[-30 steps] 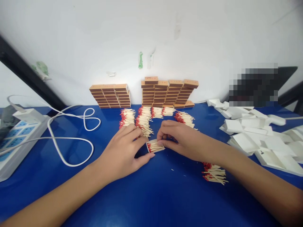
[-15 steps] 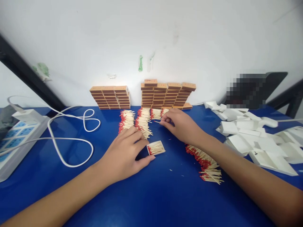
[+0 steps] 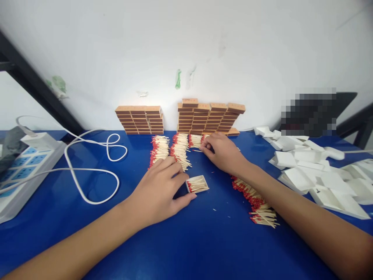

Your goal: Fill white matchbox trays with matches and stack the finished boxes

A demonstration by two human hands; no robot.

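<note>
A small white matchbox tray with red-tipped matchsticks in it sits on the blue table, its open side up. My left hand holds the tray's left end between thumb and forefinger. Farther back, my right hand is closed in a pinch at the row of matchsticks. One matchstick sticks out to the left from its fingertips; its other end is hidden by the fingers. Two longer rows of matchsticks lie behind my left hand, with heads pointing left.
Matchboxes stand stacked against the wall, in a left stack and a right stack. More matchsticks lie under my right forearm. Empty white trays are heaped at right. A power strip and looping white cable occupy the left.
The whole view has shifted slightly, so things appear a little farther right. My right hand remains pinched by the back row, and my left hand still holds the tray.
</note>
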